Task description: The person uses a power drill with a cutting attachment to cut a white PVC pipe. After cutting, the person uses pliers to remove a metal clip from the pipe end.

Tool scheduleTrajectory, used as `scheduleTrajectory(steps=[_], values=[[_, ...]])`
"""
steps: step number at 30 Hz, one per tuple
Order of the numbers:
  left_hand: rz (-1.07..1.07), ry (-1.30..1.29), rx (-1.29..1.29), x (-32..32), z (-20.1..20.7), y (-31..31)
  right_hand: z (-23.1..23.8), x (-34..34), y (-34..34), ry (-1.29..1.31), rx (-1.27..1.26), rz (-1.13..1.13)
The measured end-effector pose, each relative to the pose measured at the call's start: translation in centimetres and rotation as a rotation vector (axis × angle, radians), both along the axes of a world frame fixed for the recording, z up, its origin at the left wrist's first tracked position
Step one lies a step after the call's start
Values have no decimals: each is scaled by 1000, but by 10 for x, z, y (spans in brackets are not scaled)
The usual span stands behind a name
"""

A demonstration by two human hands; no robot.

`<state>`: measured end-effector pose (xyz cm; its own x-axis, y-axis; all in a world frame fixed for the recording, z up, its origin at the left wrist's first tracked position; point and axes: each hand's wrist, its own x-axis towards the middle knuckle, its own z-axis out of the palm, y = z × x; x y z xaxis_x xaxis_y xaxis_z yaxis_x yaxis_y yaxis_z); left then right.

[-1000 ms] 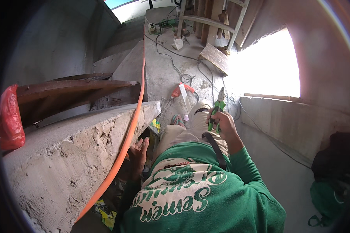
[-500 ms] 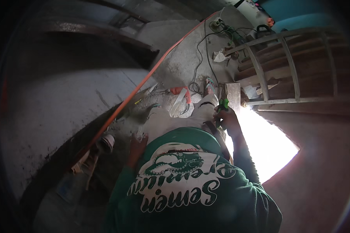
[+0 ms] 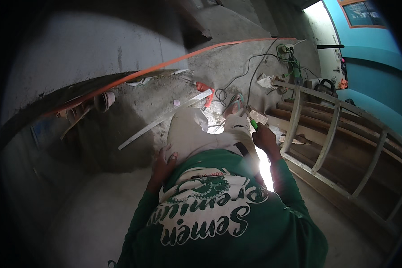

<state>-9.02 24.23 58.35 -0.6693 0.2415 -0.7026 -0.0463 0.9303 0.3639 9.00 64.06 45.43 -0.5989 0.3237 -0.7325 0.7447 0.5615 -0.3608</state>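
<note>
My right hand [image 3: 264, 138] is closed around the green handles of a pair of pliers [image 3: 253, 123], held just beyond my right knee. Their metal end points away from me, toward my foot. My left hand [image 3: 164, 163] lies on my left thigh with its fingers apart and nothing in it. On the floor ahead of my knees is an orange-red power tool [image 3: 205, 92], partly covered by one end of a long pale straight bar [image 3: 161, 119].
A ladder-like wooden frame [image 3: 327, 136] leans over boards on the right. Dark cable [image 3: 247, 73] loops toward green cords [image 3: 295, 67]. An orange strip [image 3: 178, 59] crosses from left to far right. A pale round container [image 3: 103, 102] is at left.
My view has turned, bringing more of the blue wall and wooden frame into sight. The pliers are tilted more to the left. My left hand has come onto my thigh.
</note>
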Motion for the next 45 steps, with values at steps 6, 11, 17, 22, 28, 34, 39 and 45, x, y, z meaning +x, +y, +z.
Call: scheduleTrajectory(steps=[6, 11, 17, 22, 28, 34, 39, 45], values=[[160, -228, -14, 48, -29, -32, -12, -5, -6, -17, -113, 265], [137, -295, 70, 74, -58, -53, -14, -3, -31, 56, 0, 330], [193, -208, 1, 110, -75, -69, 21, -20, -45, 162, 176, 550], [291, -228, 9, 131, -71, -53, 24, -48, -32, -17, 43, 697], [404, -269, -51, 164, -45, -5, -9, -79, 22, -205, -189, 1004], [627, -452, 170, 186, 2, 9, 17, -122, 46, -435, -572, 943], [318, -710, 435, 189, -55, -17, -7, -152, 13, -653, -648, 1046], [346, -566, 490, 100, -342, -54, -188, -192, -58, -283, -920, 615]])
